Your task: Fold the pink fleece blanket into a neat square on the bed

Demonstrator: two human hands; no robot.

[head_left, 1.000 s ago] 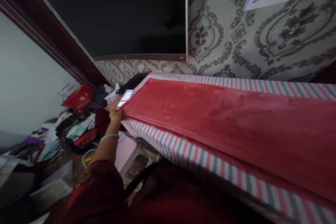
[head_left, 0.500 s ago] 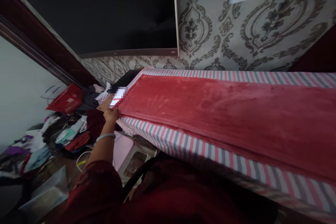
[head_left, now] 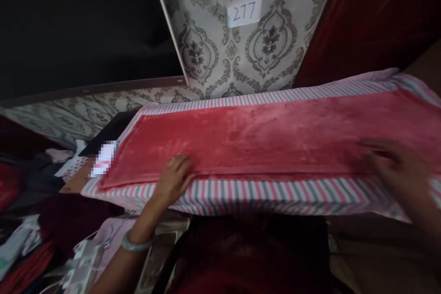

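1. Red blanket [head_left: 241,133]: one, laid lengthwise over a striped cloth [head_left: 237,190].
2. Left hand [head_left: 175,177]: on the blanket's near edge, fingers loosely bent, nothing visibly pinched.
3. Right hand [head_left: 396,165]: over the near edge, further right; blurred, grip and contact cannot be told.
4. Step, as judged: handling the near edge; the next move calls for light, even pressure, without dragging the striped cloth.
5. Surroundings: white slip or screen [head_left: 104,160], close against the left end, a likely snag; television [head_left: 86,27]; numbered paper [head_left: 244,11]; clothes [head_left: 20,239], lower left.
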